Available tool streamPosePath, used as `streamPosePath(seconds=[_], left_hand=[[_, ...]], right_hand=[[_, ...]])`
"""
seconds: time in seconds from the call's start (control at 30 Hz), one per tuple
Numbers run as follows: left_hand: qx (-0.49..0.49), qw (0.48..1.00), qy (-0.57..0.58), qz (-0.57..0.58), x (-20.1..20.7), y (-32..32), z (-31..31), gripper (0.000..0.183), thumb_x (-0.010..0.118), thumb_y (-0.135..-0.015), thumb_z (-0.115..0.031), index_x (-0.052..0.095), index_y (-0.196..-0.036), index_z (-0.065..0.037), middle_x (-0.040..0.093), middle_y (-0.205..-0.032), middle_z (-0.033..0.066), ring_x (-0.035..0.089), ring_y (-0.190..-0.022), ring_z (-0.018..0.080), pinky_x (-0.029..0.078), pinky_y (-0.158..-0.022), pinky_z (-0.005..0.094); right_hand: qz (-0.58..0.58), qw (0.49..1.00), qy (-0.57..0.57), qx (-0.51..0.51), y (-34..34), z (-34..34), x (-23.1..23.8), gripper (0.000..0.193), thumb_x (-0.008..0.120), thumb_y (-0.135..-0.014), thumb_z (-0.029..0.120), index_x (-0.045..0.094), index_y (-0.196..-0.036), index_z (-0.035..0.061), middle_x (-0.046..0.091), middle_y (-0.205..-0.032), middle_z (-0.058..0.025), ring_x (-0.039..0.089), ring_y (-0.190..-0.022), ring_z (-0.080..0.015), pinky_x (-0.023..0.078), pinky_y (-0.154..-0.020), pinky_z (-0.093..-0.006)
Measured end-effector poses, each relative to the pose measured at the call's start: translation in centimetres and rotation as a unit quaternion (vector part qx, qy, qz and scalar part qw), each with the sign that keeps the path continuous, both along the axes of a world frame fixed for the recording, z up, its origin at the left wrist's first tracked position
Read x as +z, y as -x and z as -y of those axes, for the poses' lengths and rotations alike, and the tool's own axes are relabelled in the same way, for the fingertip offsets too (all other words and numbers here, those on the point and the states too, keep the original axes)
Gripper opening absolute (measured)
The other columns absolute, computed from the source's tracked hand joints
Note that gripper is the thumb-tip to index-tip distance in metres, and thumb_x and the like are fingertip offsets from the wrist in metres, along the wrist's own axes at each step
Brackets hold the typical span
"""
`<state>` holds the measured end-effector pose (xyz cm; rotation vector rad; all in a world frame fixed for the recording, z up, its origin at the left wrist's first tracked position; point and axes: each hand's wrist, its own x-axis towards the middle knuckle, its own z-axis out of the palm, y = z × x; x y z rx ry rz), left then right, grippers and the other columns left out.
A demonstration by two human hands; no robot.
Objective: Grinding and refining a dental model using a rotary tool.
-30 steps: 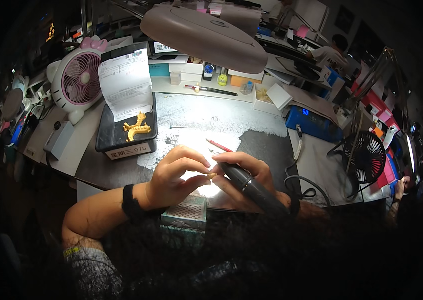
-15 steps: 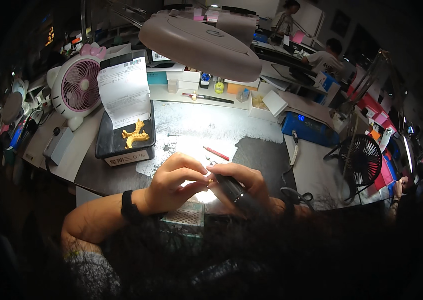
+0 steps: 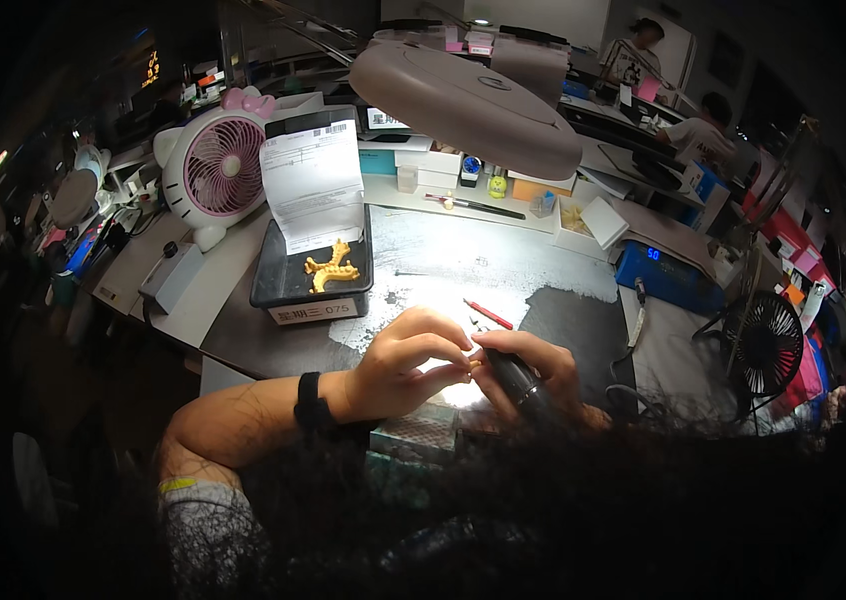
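Slanting up-left lengthwise, a dark handpiece (image 3: pixel 517 380) fills the right hand's (image 3: pixel 549 360) grip; the left hand (image 3: pixel 405 364) pinches a yellowish piece (image 3: pixel 475 364).

Desk (image 3: pixel 573 325) with a dark surface, worn pale across its middle.
On the left stand a black tray (image 3: pixel 365 270) and, farther left, a pink-and-white fan (image 3: pixel 225 165) and a grey box (image 3: pixel 173 280); in the middle lie a slim red tool (image 3: pixel 490 314) and, farther off, a thin rod (image 3: pixel 421 274); along the far side are a slender dark-handled tool (image 3: pixel 488 209) and an open white box (image 3: pixel 576 240); on the right, a blue unit (image 3: pixel 671 283) and, nearer, a black fan (image 3: pixel 771 343).
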<state>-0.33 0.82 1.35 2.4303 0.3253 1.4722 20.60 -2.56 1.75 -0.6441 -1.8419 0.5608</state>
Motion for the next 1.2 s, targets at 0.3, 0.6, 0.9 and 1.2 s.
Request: streamPosePath(seconds=[0.3,0.6,0.9,1.2], left_hand=[[0.002,1.000,0.004,0.005,-0.1,0.0,0.0,0.031,0.084,-0.071,0.002,0.066,-0.095,-0.008,0.066,-0.100,0.0060,0.064,-0.093,0.0243,0.050,-0.080,0.0353],[-0.010,1.000,0.007,0.004,-0.6,0.2,-0.5,0.030,0.082,-0.076,0.000,0.063,-0.099,-0.007,0.066,-0.101,0.0091,0.063,-0.092,0.0235,0.050,-0.079,0.0343],[-0.002,1.000,0.017,-0.015,-0.6,0.3,-0.4,0.032,0.080,-0.076,0.001,0.065,-0.103,-0.006,0.064,-0.101,0.0076,0.063,-0.094,0.0243,0.050,-0.082,0.0354],[-0.005,1.000,0.018,-0.015,-0.2,0.2,-0.1,0.028,0.081,-0.076,0.000,0.066,-0.099,-0.007,0.064,-0.102,0.0069,0.063,-0.094,0.0236,0.051,-0.081,0.0346]], right_hand=[[-0.008,0.999,0.025,0.018,0.1,0.4,0.8,0.032,0.071,-0.083,-0.006,0.066,-0.114,0.0013,0.073,-0.086,-0.0113,0.073,-0.078,-0.0160,0.056,-0.067,-0.0258],[-0.029,0.998,0.043,0.036,0.1,0.0,0.1,0.031,0.072,-0.085,-0.004,0.065,-0.114,0.0004,0.073,-0.087,-0.0112,0.073,-0.079,-0.0151,0.056,-0.067,-0.0250],[-0.044,0.997,0.060,0.038,0.0,0.1,0.1,0.028,0.073,-0.088,0.001,0.065,-0.114,-0.0001,0.072,-0.084,-0.0098,0.070,-0.076,-0.0104,0.053,-0.064,-0.0236],[-0.021,0.995,0.090,0.023,-0.1,0.4,0.8,0.028,0.073,-0.088,0.002,0.064,-0.115,0.0002,0.072,-0.083,-0.0099,0.070,-0.076,-0.0112,0.053,-0.065,-0.0228]])
